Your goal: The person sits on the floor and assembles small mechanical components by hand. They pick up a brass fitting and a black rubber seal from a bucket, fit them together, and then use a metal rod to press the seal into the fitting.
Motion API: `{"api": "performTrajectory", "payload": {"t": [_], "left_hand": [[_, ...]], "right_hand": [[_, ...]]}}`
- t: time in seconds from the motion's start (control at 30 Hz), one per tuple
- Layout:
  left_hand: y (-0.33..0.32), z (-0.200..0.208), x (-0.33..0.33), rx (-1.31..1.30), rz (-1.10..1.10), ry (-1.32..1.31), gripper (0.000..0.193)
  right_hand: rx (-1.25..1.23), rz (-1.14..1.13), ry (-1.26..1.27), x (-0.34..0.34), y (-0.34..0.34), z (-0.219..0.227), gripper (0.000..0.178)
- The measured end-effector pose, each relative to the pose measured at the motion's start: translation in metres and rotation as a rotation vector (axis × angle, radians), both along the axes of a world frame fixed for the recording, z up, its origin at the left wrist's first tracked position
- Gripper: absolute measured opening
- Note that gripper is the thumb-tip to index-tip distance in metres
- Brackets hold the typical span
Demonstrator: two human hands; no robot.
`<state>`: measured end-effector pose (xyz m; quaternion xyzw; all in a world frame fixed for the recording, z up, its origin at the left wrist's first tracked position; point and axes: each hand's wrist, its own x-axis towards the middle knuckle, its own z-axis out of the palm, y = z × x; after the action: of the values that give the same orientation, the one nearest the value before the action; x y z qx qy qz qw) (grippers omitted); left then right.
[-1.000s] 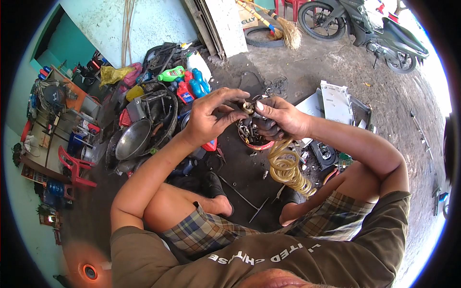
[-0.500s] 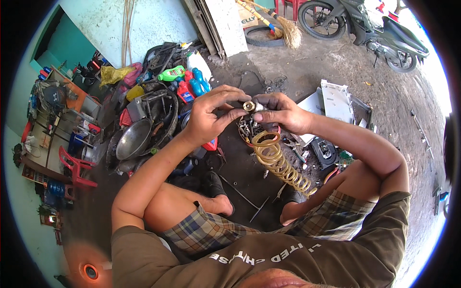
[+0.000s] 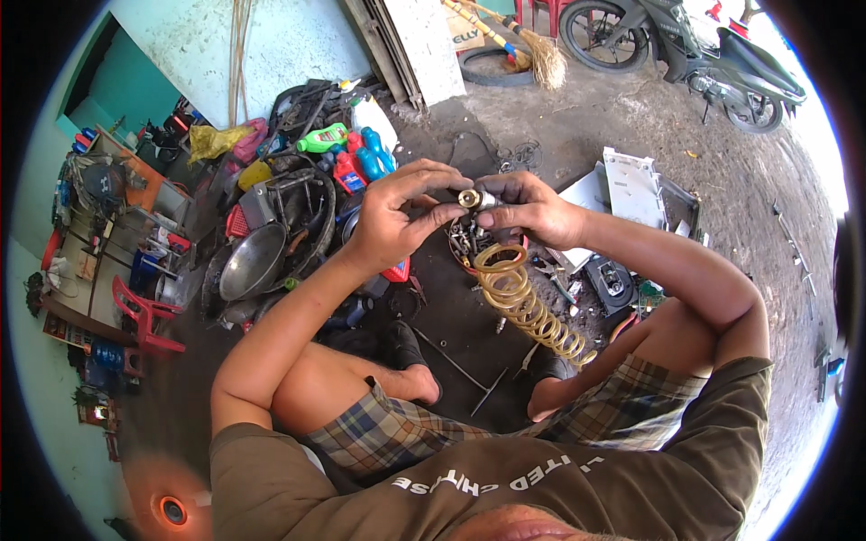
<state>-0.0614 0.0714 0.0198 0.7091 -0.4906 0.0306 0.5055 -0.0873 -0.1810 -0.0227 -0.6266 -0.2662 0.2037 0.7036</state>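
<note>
In front of me both hands meet at a small metal cylindrical part (image 3: 470, 198) with a round hole in the end that faces me. My right hand (image 3: 532, 209) has it pinched between thumb and fingers. From the other side, my left hand (image 3: 401, 212) holds its left edge with thumb and fingertips. Below my right hand a yellow coil spring (image 3: 516, 299) slants down toward my right foot; whether it rests on something or is joined to the part I cannot tell. A T-handled wrench (image 3: 488, 391) lies on the floor between my feet.
Beneath my hands sits a container of small metal parts (image 3: 465, 242). Pliers (image 3: 557, 281) and a white panel (image 3: 633, 189) lie right of it. Oil bottles (image 3: 349, 162) and a metal bowl (image 3: 253, 261) are piled on the left. A motorbike (image 3: 686, 54) stands at the far right.
Hardly anything differs. Both hands keep their hold on the metal part, which has shifted very slightly.
</note>
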Motion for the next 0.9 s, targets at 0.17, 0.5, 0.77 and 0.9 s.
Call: {"api": "performTrajectory", "payload": {"t": [0.17,0.5,0.77,0.9], "left_hand": [[-0.001,0.003,-0.002,0.014,0.007,0.030,0.028],[-0.003,0.000,-0.001,0.100,0.116,0.156,0.020],[-0.004,-0.003,-0.002,0.063,0.093,0.353,0.021],[-0.003,-0.005,0.001,0.084,0.085,0.321,0.024]], "right_hand": [[0.023,-0.019,0.032,-0.001,0.001,0.003,0.045],[-0.059,-0.055,-0.032,0.001,0.004,0.001,0.037],[-0.087,-0.082,-0.072,0.008,0.001,-0.007,0.039],[-0.103,-0.079,-0.037,0.008,-0.001,-0.007,0.039]]}}
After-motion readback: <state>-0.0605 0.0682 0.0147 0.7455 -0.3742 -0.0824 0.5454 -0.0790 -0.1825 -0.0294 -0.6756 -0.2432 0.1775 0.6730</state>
